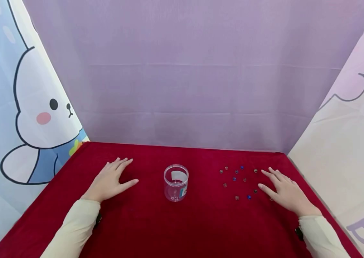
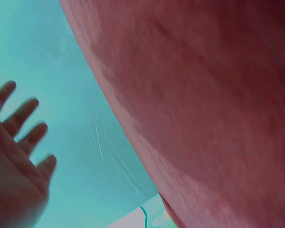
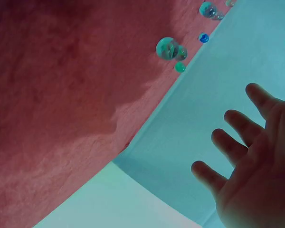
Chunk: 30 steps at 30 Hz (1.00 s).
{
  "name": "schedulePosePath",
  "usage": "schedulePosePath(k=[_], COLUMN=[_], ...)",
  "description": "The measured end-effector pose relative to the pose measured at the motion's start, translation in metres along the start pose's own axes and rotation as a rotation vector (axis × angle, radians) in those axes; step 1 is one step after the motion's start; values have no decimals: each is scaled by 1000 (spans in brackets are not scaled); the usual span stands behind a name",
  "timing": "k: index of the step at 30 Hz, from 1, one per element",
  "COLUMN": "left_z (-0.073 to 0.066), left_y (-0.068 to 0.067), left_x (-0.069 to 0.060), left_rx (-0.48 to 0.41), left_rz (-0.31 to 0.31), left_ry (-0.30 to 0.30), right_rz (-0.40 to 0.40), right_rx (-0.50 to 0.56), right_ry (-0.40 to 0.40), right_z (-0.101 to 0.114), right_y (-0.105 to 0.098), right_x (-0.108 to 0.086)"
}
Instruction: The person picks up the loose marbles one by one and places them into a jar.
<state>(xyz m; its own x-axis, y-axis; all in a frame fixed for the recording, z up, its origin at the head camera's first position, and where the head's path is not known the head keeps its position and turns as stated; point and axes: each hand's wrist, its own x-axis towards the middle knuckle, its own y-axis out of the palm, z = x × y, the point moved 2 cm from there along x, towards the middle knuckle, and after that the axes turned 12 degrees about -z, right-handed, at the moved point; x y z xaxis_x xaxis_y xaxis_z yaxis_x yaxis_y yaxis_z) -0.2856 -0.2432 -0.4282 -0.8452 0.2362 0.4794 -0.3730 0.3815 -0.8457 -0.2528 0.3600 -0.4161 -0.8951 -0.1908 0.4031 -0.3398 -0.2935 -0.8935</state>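
Observation:
A clear plastic jar (image 1: 176,195) with a small label stands upright, lidless, mid-table. To its right, several glass marbles (image 1: 249,197) lie scattered on the red cloth, some blue, others brownish or greenish. My left hand (image 1: 109,181) is left of the jar, apart from it, fingers spread and holding nothing. On the other side my right hand (image 1: 285,193) has its fingers extended beside the marbles, with one marble (image 1: 271,199) partly hidden under its edge. In the right wrist view the marbles (image 3: 167,48) appear beyond the straight fingers (image 3: 237,126), out of their grip.
A red cloth (image 1: 156,233) covers the table. Behind it hangs a plain purple curtain (image 1: 185,89). Printed fabric panels close off both sides, the left one showing a cartoon rabbit (image 1: 46,118).

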Motion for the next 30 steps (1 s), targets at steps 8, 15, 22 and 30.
schedulePosePath(k=[8,15,22,30], left_z=[-18,-30,-40,-55], left_y=[10,21,28,37], left_x=[9,14,19,22], left_rx=[-115,-190,-310,-400], left_rz=[76,98,106,146], left_ry=[-3,-29,-60,-86], right_rz=[-8,-13,-28,-26], right_rx=[1,19,70,82], right_ry=[-36,-50,-74,-118], right_z=[9,16,28,37], right_y=[3,6,6,10], right_x=[2,2,2,6])
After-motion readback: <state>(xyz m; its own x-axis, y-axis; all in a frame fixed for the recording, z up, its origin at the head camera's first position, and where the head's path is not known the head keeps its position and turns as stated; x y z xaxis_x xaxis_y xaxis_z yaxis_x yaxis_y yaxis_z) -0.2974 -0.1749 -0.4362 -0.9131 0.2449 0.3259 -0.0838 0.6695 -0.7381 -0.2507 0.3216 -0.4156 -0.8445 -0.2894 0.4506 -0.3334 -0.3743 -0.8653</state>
